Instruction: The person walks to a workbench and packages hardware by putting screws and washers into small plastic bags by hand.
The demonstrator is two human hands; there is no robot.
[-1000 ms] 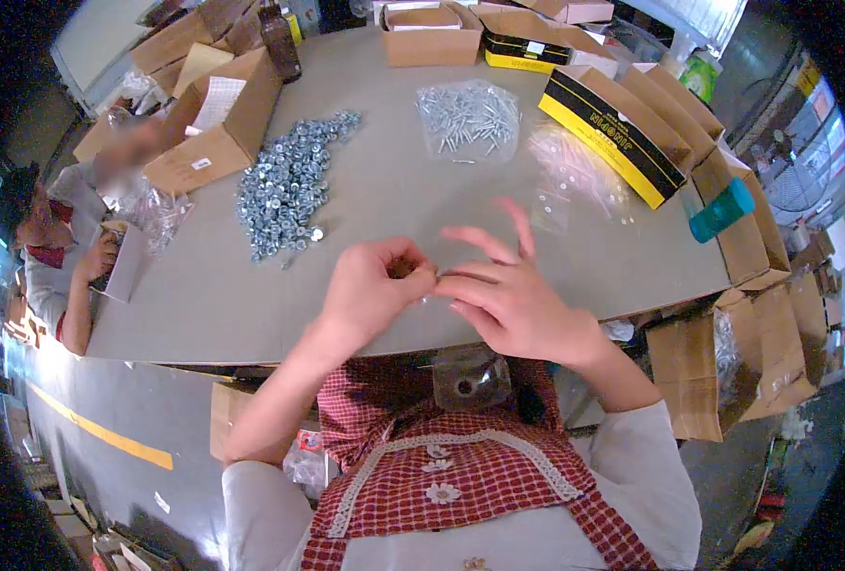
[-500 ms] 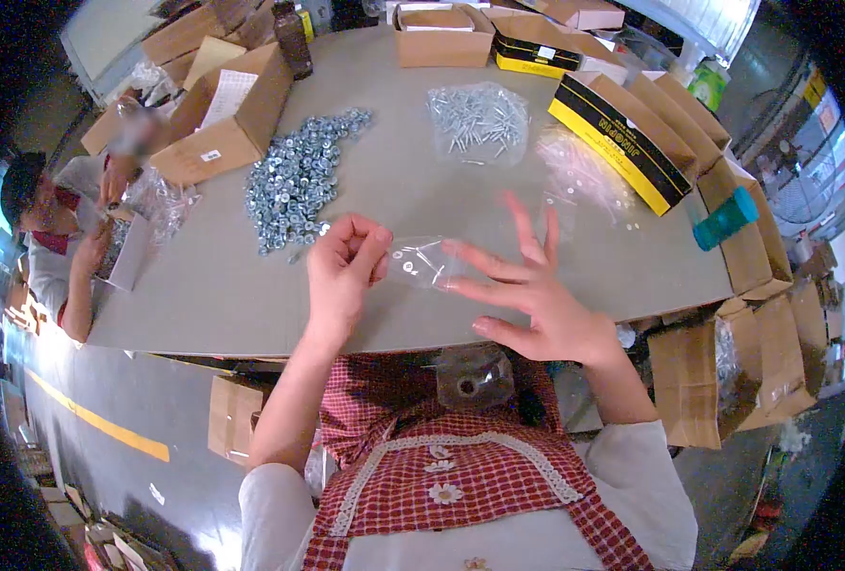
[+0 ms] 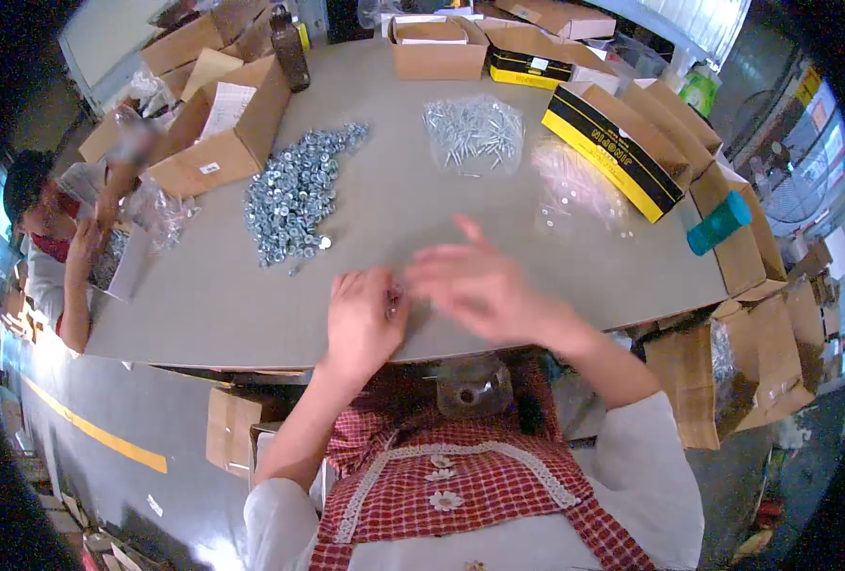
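Observation:
My left hand point(image 3: 363, 319) is over the near part of the grey table point(image 3: 384, 200), its fingers curled round a small clear plastic bag point(image 3: 396, 299) that is mostly hidden. Just right of it, my right hand point(image 3: 480, 290) is smeared by motion, fingers apart, with nothing visible in it. Beyond my left hand lies a pile of metal nuts or washers point(image 3: 294, 190). Screws rest on a clear bag point(image 3: 475, 133) farther back. Pinkish clear small bags point(image 3: 579, 186) and a few white discs lie to the right.
Black-and-yellow box point(image 3: 613, 152) and cardboard boxes line the right edge, with a teal cylinder point(image 3: 719, 224). At left are an open carton point(image 3: 208, 167), a brown bottle point(image 3: 290, 52) and a co-worker point(image 3: 66, 224) handling a white box point(image 3: 127, 266). More boxes point(image 3: 439, 59) stand at the back.
Half a second ago the clear bag with screws and washers was stretched between my hands; now it is bunched in my left hand. My right hand has shifted left. The co-worker's arms have moved.

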